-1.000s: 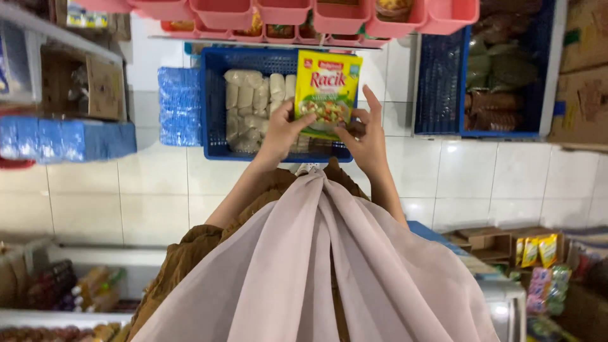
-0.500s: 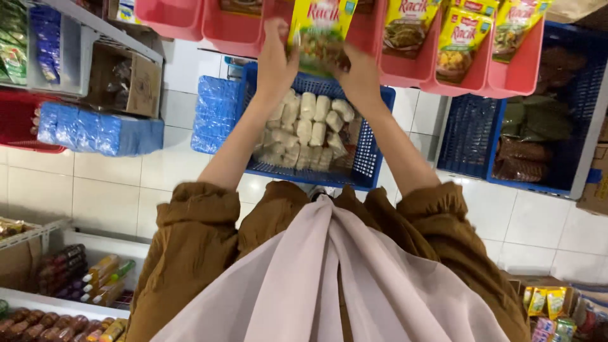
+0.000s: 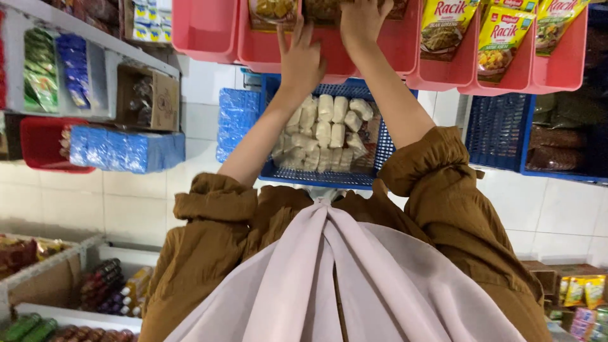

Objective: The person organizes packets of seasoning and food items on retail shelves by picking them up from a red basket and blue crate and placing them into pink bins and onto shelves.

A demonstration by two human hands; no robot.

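Both my arms reach up to a row of pink plastic bins (image 3: 209, 31). My right hand (image 3: 362, 22) grips a seasoning packet (image 3: 320, 9) standing in the middle pink bin, its fingertips partly cut off by the top edge. My left hand (image 3: 301, 60) lies flat against the front wall of that bin with fingers spread, just below another packet (image 3: 272, 9). More yellow and green seasoning packets (image 3: 500, 38) hang in the bins to the right.
Below the bins a blue basket (image 3: 316, 177) holds pale wrapped blocks. Blue wrapped packs (image 3: 126, 149) and a cardboard box (image 3: 149, 98) sit on shelves at left. Another blue basket (image 3: 494, 133) is at right. Bottles (image 3: 104, 288) stand low left.
My hands rose from in front of the blue basket to the pink bins, carrying the packet up. The left hand let go and now rests on the bin front.
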